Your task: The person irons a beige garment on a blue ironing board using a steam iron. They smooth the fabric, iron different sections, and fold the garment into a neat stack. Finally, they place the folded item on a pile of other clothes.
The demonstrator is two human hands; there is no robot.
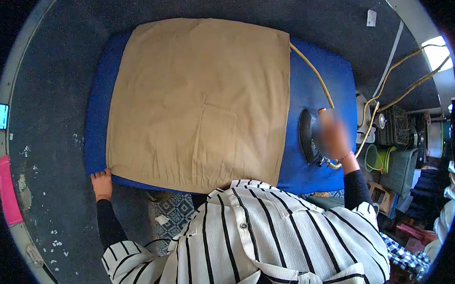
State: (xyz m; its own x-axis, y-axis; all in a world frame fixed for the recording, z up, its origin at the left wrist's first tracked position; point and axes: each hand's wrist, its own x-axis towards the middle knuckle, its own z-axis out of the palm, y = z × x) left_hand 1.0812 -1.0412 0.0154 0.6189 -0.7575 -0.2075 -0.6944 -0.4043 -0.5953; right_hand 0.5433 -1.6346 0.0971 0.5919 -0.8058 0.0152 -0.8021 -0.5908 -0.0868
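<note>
A tan cloth garment (206,75) with a stitched pocket lies spread over a blue padded ironing surface (319,71). Small gathers run along its near edge. My left hand (102,184) is at the garment's near left corner, its fingertips on the cloth edge. To the right of the garment, my right hand (334,134) is on a clothes iron (307,135), which stands on the blue cover with its soleplate edge towards the cloth. A blurred patch covers much of that hand and the iron's handle. A yellowish hose (315,71) runs from behind the garment to the iron.
More hoses (409,86) hang at the right. Beyond the surface's right side stand plastic crates (399,169), a green basket (384,159) and an open cardboard box (379,196). A dark wall (53,110) with chipped paint is on the left. Patterned flooring (177,211) shows below.
</note>
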